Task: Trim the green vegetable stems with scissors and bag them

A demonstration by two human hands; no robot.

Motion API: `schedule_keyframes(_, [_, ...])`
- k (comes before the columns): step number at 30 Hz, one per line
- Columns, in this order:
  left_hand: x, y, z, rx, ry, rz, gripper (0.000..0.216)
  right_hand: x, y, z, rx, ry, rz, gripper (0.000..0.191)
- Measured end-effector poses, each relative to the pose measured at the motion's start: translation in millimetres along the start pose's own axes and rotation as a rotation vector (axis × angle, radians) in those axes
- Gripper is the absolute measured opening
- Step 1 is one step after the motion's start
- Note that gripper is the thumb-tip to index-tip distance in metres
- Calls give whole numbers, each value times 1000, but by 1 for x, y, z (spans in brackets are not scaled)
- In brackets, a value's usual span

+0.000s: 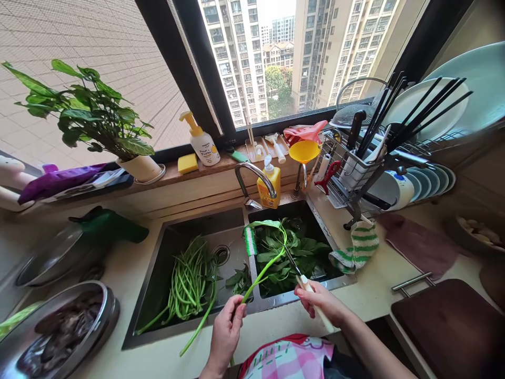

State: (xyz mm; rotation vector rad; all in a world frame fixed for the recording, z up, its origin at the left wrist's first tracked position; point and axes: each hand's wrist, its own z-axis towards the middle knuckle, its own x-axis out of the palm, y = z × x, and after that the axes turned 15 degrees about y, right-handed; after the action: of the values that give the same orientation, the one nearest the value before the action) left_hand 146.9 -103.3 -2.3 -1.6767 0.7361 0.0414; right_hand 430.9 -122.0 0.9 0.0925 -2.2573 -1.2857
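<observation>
My left hand (pixel 229 326) is closed around the lower end of a long green leafy stalk (pixel 266 267), in front of the double sink. The stalk slants up to the right and bends over near its leafy tip. My right hand (pixel 321 304) grips the white handle of a small knife (pixel 292 261), its narrow blade pointing up beside the stalk's bend. I cannot tell whether blade and stalk touch. Green leaves (pixel 305 251) fill much of the right basin. A pile of bare green stems (pixel 191 284) lies in the left basin, with a few leaves (pixel 239 280) near the divider.
A faucet (pixel 258 176) and a yellow bottle (pixel 269 184) stand behind the sink (pixel 144 302). To the right are a dish rack (pixel 351 173) with chopsticks and a striped cloth (pixel 357 247). A metal bowl (pixel 104 316) of dark food sits at left, below a potted plant (pixel 138 167).
</observation>
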Motion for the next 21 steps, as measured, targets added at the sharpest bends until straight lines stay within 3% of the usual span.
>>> schedule_keyframes(7, [-4,16,3,-28,97,-74,35,-5,3,0,-13,41,-68,43])
schedule_keyframes(14, [0,14,10,-60,59,-225,31,-2,-15,5,109,-152,-50,48])
schedule_keyframes(17, [-25,22,16,-118,-68,-301,32,0,-23,7,180,-196,-58,48])
schedule_keyframes(21, [-92,49,25,-269,-287,-174,36,5,-26,5,248,-220,-105,49])
